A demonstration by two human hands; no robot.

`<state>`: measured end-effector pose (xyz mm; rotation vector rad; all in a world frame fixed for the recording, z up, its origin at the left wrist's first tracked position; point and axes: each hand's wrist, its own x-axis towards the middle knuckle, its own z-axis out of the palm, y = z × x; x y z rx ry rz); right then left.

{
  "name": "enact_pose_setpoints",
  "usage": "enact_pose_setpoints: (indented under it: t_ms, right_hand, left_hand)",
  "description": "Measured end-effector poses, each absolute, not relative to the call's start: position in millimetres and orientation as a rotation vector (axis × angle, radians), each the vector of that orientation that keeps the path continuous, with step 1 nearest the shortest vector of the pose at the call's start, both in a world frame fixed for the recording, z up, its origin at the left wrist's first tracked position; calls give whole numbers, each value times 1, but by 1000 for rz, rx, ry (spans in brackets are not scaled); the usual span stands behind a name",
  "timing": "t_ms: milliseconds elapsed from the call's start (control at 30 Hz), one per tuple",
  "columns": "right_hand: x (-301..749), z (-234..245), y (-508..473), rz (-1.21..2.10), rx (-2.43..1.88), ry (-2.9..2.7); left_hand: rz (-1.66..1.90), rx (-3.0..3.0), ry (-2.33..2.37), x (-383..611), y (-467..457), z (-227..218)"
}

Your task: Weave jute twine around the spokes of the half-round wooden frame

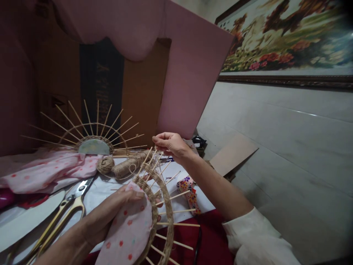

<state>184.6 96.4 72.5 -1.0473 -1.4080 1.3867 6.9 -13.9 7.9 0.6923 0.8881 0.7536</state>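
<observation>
My left hand (128, 197) grips a half-round woven piece, thumb on its pink fabric (125, 224) with red dots. Two bands of woven twine (168, 198) curve around the fabric's edge, with a gap between them. Thin wooden sticks (180, 195) fan out through the bands. Above the upper sticks, my right hand (171, 145) is closed in a pinch on a thin strand of twine, partly hidden by the fingers. A loop of twine (132, 169) shows left of the upper sticks. The left fingertips are mostly hidden behind the piece.
A similar stick fan (95, 138) stands at the back against a cardboard box (143, 92). Before it lie a twine ball (105, 165), a twine roll (128, 165) and dotted cloth (55, 169). Large scissors (70, 204) lie left; a patterned fabric item (190, 191) lies right.
</observation>
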Motion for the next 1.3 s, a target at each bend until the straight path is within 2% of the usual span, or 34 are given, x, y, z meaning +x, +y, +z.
enact_pose_setpoints:
  t_ms: [200,533,800,1000,1300]
  right_hand:
    - [179,76,86,1229,-937,-1518]
    - [162,72,43,714,-880,-2050]
    - [157,74,41,774,-823,-2073]
    - [153,70,38,695,-753,-2140]
    - [155,72,46,893,-712,-2041]
  left_hand:
    - [717,715,944,11,-16,14]
    - [765,702,903,8,-17,12]
    - [840,758,770,5,-9,4]
    - [867,741,729,5,-8,8]
    - [836,805,691,5,-5,7]
